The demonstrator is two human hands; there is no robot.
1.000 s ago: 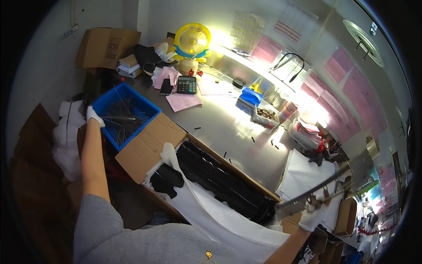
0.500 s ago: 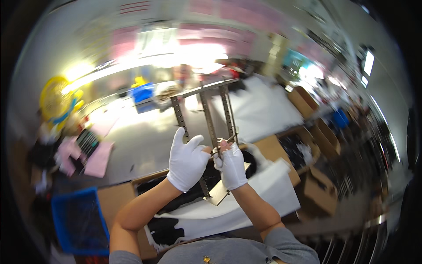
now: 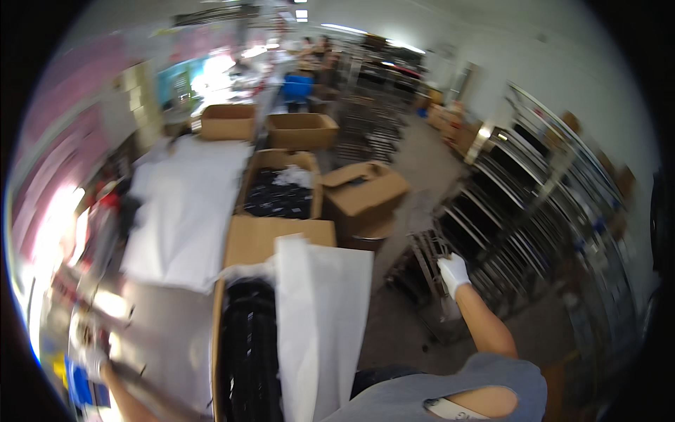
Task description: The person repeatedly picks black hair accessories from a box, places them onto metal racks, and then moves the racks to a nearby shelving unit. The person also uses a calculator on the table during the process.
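Observation:
My right hand (image 3: pixel 454 273), in a white glove with bare fingertips, reaches out at the right. Its fingers are closed on a slim metal frame (image 3: pixel 424 252) with several parallel bars, beside a rack of dark panels (image 3: pixel 503 207). Motion blurs where the frame ends and the rack begins. Far off at the lower left, my left hand (image 3: pixel 93 357), also gloved, is over the grey worktable (image 3: pixel 172 320) close to a blue bin (image 3: pixel 83 385). Blur hides its fingers and anything they may hold.
In front of me a long carton (image 3: pixel 218 337) holds black-wrapped pieces (image 3: pixel 249 337), partly covered by a white sheet (image 3: pixel 320 316). More white sheeting (image 3: pixel 186 204) lies on the worktable. Open cardboard boxes (image 3: pixel 365 193) stand beyond, with metal racks along the right.
My view has swung to the right. Both hands were together at the slotted metal frame; now they are wide apart, the right out by the rack and the left over the worktable.

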